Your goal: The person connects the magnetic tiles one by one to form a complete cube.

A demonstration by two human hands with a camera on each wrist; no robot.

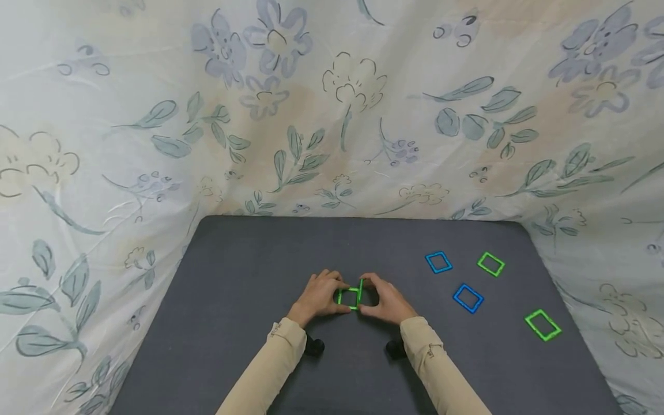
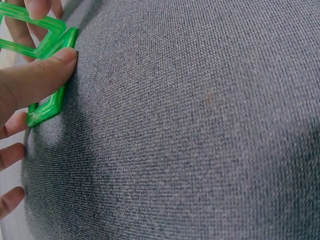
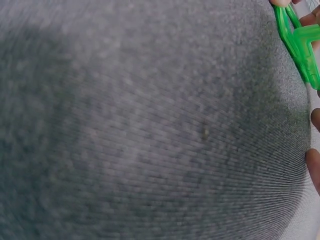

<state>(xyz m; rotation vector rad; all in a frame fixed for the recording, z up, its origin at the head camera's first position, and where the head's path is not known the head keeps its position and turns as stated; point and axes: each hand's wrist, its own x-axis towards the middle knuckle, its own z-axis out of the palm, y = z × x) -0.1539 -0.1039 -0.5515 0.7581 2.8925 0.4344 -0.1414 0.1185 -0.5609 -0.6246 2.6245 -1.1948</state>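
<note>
Two green square magnetic tiles with open centres are between the hands, touching or nearly so. My left hand [image 1: 321, 295] pinches one green tile [image 2: 46, 111], its thumb lying across the tile's edge in the left wrist view. My right hand [image 1: 386, 298] pinches the other green tile [image 1: 360, 293], which appears edge-on from the head view. In the right wrist view, parts of the green tiles [image 3: 296, 47] show at the upper right, with most of the right hand out of frame. Whether the tiles are joined I cannot tell.
On the grey table [image 1: 249, 259] to the right lie two blue square tiles, a farther one [image 1: 438, 262] and a nearer one [image 1: 468, 298]. Beyond them are two green ones, a farther [image 1: 490, 264] and a nearer [image 1: 542, 325]. A flowered cloth [image 1: 311, 115] hangs behind.
</note>
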